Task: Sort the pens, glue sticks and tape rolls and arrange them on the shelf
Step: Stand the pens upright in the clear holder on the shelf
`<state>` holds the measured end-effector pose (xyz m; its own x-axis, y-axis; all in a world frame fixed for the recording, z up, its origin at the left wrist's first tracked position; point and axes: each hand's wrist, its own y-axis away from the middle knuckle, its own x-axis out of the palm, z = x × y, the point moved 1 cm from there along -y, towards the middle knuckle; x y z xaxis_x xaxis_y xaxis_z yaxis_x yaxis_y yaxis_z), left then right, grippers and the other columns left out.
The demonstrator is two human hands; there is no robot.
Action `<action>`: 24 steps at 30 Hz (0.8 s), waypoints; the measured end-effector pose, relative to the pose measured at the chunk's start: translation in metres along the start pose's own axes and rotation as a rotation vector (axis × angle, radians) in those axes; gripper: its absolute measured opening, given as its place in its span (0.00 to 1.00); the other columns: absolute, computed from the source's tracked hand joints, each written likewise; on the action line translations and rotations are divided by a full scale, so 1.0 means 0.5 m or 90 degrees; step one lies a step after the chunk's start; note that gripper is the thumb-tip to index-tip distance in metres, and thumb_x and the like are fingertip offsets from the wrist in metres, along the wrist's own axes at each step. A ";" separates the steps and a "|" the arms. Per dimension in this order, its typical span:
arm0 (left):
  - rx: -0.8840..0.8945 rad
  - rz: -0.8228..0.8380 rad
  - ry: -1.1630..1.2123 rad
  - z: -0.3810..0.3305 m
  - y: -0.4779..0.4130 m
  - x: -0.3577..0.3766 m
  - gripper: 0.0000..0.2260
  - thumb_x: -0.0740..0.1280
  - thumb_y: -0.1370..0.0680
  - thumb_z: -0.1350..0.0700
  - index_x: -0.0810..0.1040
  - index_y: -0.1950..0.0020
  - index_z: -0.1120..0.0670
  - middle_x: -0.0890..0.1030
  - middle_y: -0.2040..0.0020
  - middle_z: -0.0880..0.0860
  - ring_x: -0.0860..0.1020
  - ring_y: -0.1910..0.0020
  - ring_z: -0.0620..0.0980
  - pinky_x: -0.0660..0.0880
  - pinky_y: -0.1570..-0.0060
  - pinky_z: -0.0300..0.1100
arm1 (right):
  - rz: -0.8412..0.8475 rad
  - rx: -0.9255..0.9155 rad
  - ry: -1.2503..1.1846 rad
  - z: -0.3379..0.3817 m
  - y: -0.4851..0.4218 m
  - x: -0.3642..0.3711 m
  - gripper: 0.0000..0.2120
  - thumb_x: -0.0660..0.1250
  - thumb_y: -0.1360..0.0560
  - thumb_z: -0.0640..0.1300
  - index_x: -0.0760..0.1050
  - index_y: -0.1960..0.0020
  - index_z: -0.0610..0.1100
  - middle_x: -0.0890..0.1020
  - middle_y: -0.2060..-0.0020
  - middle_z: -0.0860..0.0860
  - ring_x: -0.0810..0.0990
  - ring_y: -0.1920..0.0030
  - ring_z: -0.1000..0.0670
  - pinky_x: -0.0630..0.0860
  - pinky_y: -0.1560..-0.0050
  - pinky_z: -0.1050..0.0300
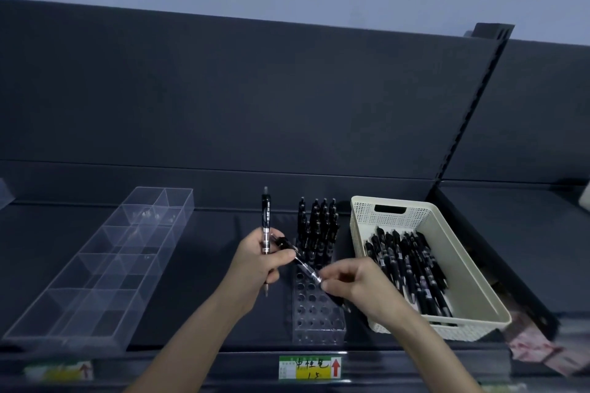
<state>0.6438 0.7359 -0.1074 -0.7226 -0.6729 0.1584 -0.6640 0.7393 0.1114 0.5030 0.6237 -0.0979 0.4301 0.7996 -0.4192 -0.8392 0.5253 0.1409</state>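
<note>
My left hand [259, 262] grips an upright black pen [266, 217] and also touches the top end of a second pen [303, 265], which lies tilted over the clear pen holder [314, 316]. My right hand [354, 281] pinches that second pen at its lower end. Several black pens [319, 226] stand in the holder's rear holes; the front holes are bare. A cream basket [447, 233] to the right holds several more black pens [412, 268]. No glue sticks or tape rolls are in view.
A clear divided tray [105, 265] lies on the dark shelf [217, 249] at the left. A green and yellow price label [309, 367] sits on the shelf's front edge. A dark upright divider [463, 143] bounds the bay at the right.
</note>
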 end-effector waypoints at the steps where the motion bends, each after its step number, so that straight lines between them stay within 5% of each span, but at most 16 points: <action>1: 0.003 0.007 -0.002 -0.001 0.001 0.007 0.10 0.68 0.29 0.71 0.72 0.55 0.58 0.71 0.69 0.51 0.65 0.77 0.42 0.61 0.79 0.33 | 0.010 -0.016 0.027 0.003 -0.002 0.007 0.09 0.70 0.28 0.39 0.79 0.60 0.53 0.82 0.63 0.51 0.79 0.62 0.56 0.76 0.55 0.65; 5: 0.021 0.018 -0.012 -0.001 0.007 0.024 0.06 0.68 0.27 0.66 0.73 0.54 0.59 0.74 0.69 0.50 0.65 0.76 0.42 0.60 0.79 0.34 | 0.000 -0.066 0.101 0.008 -0.014 0.024 0.13 0.68 0.26 0.40 0.75 0.66 0.53 0.76 0.70 0.54 0.72 0.68 0.56 0.70 0.64 0.66; 9: -0.034 -0.046 -0.054 0.022 0.009 0.005 0.09 0.58 0.19 0.59 0.76 0.54 0.58 0.74 0.59 0.53 0.66 0.71 0.45 0.65 0.76 0.35 | -0.165 -0.036 0.028 -0.002 -0.029 -0.003 0.09 0.66 0.26 0.36 0.73 0.64 0.45 0.77 0.70 0.51 0.75 0.70 0.53 0.71 0.70 0.67; 13: -0.072 -0.035 -0.125 0.050 0.024 -0.005 0.11 0.55 0.18 0.59 0.77 0.48 0.59 0.73 0.59 0.49 0.69 0.67 0.45 0.69 0.69 0.33 | -0.282 -0.020 0.055 -0.016 -0.060 -0.019 0.08 0.65 0.25 0.36 0.72 0.62 0.43 0.80 0.65 0.48 0.82 0.61 0.47 0.80 0.56 0.50; 17: -0.060 -0.028 -0.143 0.067 0.029 -0.011 0.10 0.57 0.19 0.61 0.77 0.54 0.54 0.77 0.52 0.45 0.71 0.64 0.45 0.72 0.64 0.35 | -0.275 -0.033 0.135 -0.022 -0.088 0.005 0.04 0.64 0.24 0.39 0.73 0.58 0.41 0.81 0.63 0.45 0.82 0.60 0.46 0.79 0.55 0.51; 21: -0.036 -0.049 -0.166 0.073 0.033 -0.027 0.08 0.60 0.21 0.64 0.77 0.54 0.55 0.75 0.60 0.52 0.74 0.62 0.47 0.74 0.63 0.33 | -0.258 -0.023 0.288 -0.045 -0.104 0.036 0.09 0.63 0.23 0.42 0.68 0.61 0.42 0.76 0.67 0.47 0.76 0.66 0.47 0.71 0.65 0.57; 24: -0.023 -0.086 -0.106 0.072 0.036 -0.038 0.08 0.64 0.24 0.68 0.78 0.56 0.55 0.79 0.61 0.54 0.77 0.62 0.49 0.76 0.59 0.37 | -0.263 0.001 0.331 -0.057 -0.107 0.053 0.07 0.62 0.23 0.44 0.72 0.57 0.40 0.78 0.66 0.46 0.77 0.66 0.46 0.74 0.63 0.54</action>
<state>0.6387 0.7610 -0.1439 -0.6507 -0.7590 -0.0236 -0.7522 0.6401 0.1564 0.5497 0.6085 -0.1421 0.4997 0.2887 -0.8167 -0.6396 0.7588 -0.1231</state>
